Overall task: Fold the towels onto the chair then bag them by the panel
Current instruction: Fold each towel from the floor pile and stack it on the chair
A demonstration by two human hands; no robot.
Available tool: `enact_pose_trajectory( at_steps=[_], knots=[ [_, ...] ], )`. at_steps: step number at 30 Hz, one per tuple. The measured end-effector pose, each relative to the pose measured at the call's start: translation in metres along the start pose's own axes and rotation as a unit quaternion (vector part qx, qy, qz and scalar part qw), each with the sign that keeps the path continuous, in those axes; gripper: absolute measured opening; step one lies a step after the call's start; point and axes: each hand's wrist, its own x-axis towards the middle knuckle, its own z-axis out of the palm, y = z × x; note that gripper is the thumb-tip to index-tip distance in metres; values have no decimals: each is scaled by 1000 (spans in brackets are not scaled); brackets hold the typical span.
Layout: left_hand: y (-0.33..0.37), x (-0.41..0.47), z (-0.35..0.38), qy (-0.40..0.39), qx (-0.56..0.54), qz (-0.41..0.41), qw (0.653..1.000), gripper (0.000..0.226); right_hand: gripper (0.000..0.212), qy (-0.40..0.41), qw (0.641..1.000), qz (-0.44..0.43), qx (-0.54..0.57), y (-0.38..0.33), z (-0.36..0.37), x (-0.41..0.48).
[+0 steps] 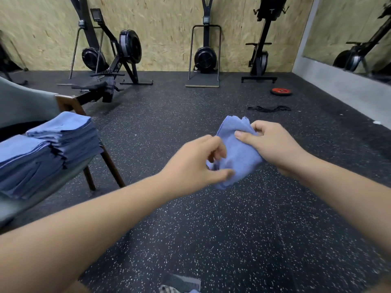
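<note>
I hold a small blue towel (239, 153) in the air above the speckled floor, bunched between both hands. My right hand (273, 144) grips its upper right part, thumb across the cloth. My left hand (201, 161) pinches its lower left edge with curled fingers. At the left stands a grey chair (25, 102) with wooden legs; two stacks of folded blue towels (53, 149) lie on its seat, the farther stack taller. No bag is visible.
Rowing machines (110, 66) and a ski trainer (205, 58) stand along the chipboard wall at the back. A red weight plate (281, 91) and black bands (268, 108) lie on the floor at right. A mirror (355, 34) lines the right wall.
</note>
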Motion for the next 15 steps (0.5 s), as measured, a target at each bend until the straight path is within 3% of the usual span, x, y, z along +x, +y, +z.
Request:
enact_pose_trajectory(
  at_steps=[5, 12, 15],
  knots=[
    [-6, 0, 24, 0, 72, 35, 997, 43, 28, 14, 999, 13, 48, -5, 3, 1],
    [-39, -6, 18, -25, 116, -7, 993, 30, 46, 63, 995, 38, 66, -4, -13, 3],
    [-35, -7, 13, -15, 91, -17, 996, 28, 41, 65, 994, 62, 61, -3, -17, 3]
  ],
)
